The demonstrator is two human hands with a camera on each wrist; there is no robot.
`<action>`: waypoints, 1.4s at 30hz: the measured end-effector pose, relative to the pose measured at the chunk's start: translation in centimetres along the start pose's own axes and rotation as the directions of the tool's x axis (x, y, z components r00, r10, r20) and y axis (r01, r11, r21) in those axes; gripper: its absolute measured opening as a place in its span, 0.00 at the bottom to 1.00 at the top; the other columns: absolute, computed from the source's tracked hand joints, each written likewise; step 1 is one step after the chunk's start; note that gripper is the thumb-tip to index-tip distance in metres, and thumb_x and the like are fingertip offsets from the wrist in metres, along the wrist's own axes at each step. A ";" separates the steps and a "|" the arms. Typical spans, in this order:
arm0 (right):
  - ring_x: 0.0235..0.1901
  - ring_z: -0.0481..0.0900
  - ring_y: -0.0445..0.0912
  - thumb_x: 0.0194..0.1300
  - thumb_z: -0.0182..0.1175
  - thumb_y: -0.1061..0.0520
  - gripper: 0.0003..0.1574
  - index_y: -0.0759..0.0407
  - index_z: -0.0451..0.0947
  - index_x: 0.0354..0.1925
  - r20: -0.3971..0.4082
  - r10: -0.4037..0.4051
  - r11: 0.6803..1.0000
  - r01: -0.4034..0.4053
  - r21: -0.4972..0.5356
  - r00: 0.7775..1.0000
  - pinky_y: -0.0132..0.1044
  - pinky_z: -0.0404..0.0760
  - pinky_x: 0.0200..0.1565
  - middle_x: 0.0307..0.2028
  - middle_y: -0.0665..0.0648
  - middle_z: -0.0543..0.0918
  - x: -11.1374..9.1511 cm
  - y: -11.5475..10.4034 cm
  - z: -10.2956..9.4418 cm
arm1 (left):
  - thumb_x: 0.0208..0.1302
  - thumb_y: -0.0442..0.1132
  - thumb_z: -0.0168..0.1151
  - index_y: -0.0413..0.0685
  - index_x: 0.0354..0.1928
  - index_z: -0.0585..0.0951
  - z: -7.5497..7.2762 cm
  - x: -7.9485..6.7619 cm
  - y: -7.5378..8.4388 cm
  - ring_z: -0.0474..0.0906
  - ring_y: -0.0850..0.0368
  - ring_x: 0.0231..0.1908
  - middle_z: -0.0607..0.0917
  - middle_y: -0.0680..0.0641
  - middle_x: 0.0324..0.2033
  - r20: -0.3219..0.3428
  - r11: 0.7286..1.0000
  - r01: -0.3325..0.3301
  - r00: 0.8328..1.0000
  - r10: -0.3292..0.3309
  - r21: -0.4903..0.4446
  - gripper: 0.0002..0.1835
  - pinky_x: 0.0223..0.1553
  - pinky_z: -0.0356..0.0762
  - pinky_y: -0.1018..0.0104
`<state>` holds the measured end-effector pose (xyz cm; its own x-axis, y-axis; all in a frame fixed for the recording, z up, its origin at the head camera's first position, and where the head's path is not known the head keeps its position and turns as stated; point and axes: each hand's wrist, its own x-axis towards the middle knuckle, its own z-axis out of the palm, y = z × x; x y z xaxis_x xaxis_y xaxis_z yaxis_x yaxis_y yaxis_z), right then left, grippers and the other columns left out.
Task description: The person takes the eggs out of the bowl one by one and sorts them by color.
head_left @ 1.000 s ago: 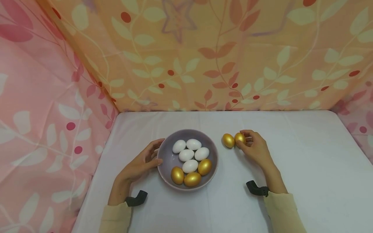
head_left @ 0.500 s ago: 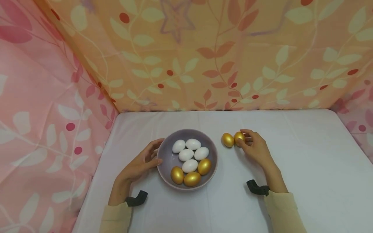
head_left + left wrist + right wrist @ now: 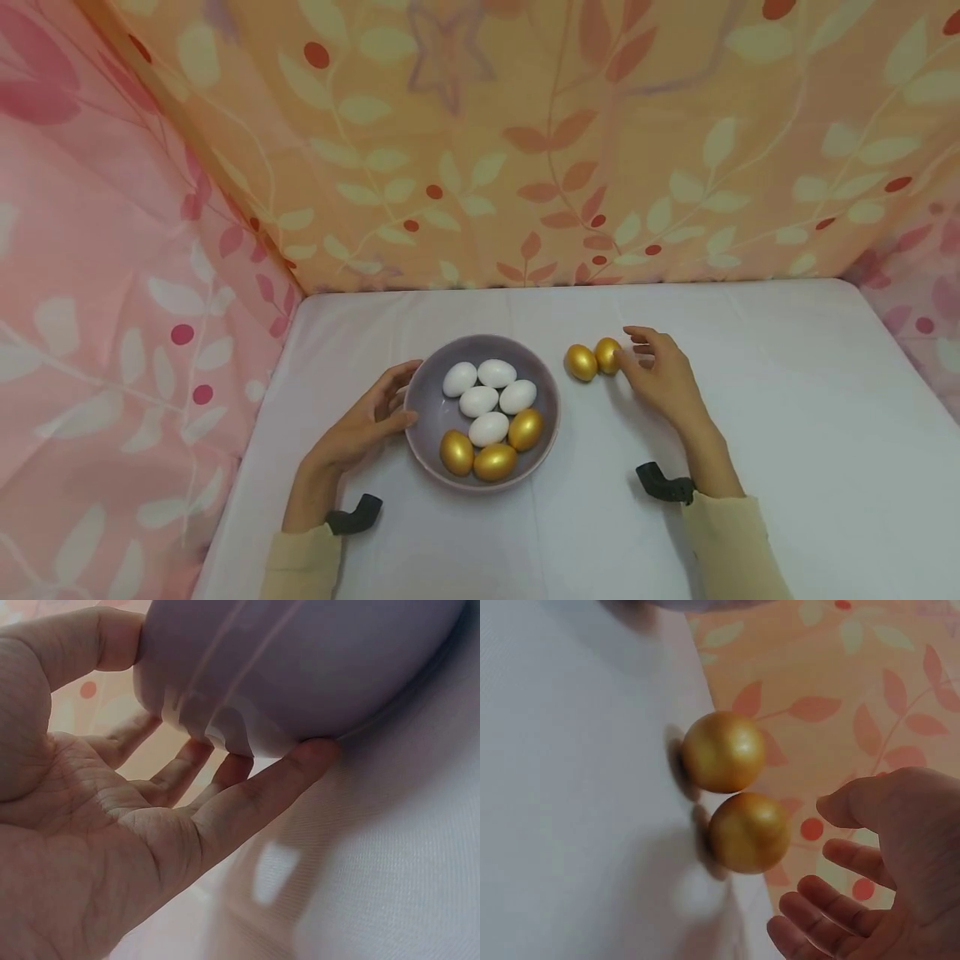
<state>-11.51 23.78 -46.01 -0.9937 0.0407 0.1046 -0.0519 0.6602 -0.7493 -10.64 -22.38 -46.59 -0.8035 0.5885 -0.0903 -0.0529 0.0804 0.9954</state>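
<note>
Two golden eggs [image 3: 581, 363]: are lying side by side on the white tabletop [image 3: 810, 400], right of the bowl [image 3: 431, 404]. Your right hand [image 3: 662, 375]: is hovering beside them, released. Your left hand [image 3: 367, 421]: is gripping the bowl, which is containing five white eggs [image 3: 478, 402], three further golden eggs [image 3: 495, 462].

"Round mauve bowl [image 3: 433, 415]?"
"Smooth, glossy, pale streaks of light along the outer wall; ceramic or plastic, cannot tell which."
"White egg-shaped pieces [image 3: 478, 402]?"
"Smooth, soft sheen."
"Gold egg-shaped pieces [image 3: 750, 834]?"
"Smooth, metallic-looking coat, satin with bright highlights."
"White table cover [image 3: 397, 855]?"
"Cloth, matt, fine woven texture at close view."
"Orange leaf-printed hanging [image 3: 465, 158], pink leaf-printed hanging [image 3: 105, 275]?"
"Both cloth, lightly creased."
"Beige sleeves [image 3: 727, 542], black angled wrist pieces [image 3: 663, 484]?"
"Sleeves, matt cloth; wrist pieces, dull, plastic-looking."
</note>
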 end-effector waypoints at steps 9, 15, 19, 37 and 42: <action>0.59 0.78 0.65 0.73 0.66 0.56 0.27 0.64 0.77 0.66 -0.062 -0.168 0.986 0.168 -0.017 0.984 0.65 0.78 0.61 0.61 0.71 0.78 0.2 -3.3 0.4 | 0.75 0.30 0.60 0.53 0.82 0.56 0.3 -0.2 -0.2 0.60 0.37 0.76 0.60 0.40 0.80 -0.012 1.000 -0.002 1.000 0.002 -0.014 0.39 0.62 0.79 0.64; 0.60 0.79 0.63 0.72 0.66 0.58 0.26 0.62 0.79 0.65 -0.027 -0.253 0.967 0.253 0.001 0.967 0.64 0.78 0.61 0.60 0.67 0.80 0.5 -5.5 0.5 | 0.75 0.30 0.61 0.53 0.82 0.56 0.2 -0.5 0.0 0.60 0.37 0.77 0.60 0.40 0.80 -0.021 1.000 -0.011 1.000 0.011 -0.005 0.40 0.63 0.78 0.65; 0.60 0.79 0.62 0.72 0.67 0.56 0.26 0.59 0.78 0.66 0.044 -0.267 0.964 0.268 -0.001 0.963 0.64 0.78 0.62 0.61 0.65 0.80 0.7 -6.6 0.7 | 0.75 0.31 0.61 0.53 0.82 0.57 0.2 -0.6 0.0 0.59 0.37 0.77 0.60 0.40 0.80 -0.018 1.000 -0.012 1.000 0.011 -0.005 0.39 0.63 0.78 0.65; 0.47 0.83 0.48 0.72 0.67 0.55 0.26 0.55 0.79 0.66 0.395 -0.467 0.860 0.511 -0.005 0.791 0.44 0.85 0.50 0.61 0.55 0.80 2.4 -12.6 2.0 | 0.75 0.32 0.62 0.55 0.82 0.57 0.2 0.1 0.4 0.59 0.33 0.78 0.60 0.41 0.80 -0.007 1.000 -0.006 1.000 0.006 0.000 0.39 0.64 0.76 0.68; 0.57 0.82 0.53 0.73 0.64 0.56 0.24 0.56 0.80 0.65 0.464 -0.470 0.854 0.520 0.023 0.751 0.51 0.82 0.56 0.59 0.57 0.83 2.9 -13.9 2.2 | 0.74 0.29 0.61 0.54 0.82 0.57 0.2 -0.1 0.4 0.59 0.34 0.78 0.61 0.41 0.80 -0.010 1.000 -0.007 1.000 0.007 0.000 0.40 0.63 0.77 0.68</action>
<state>-13.90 13.04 -36.71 -0.7680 -0.6277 0.1272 -0.5633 0.5676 -0.6004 -10.51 -22.23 -46.19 -0.8096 0.5810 -0.0830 -0.0474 0.0763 0.9960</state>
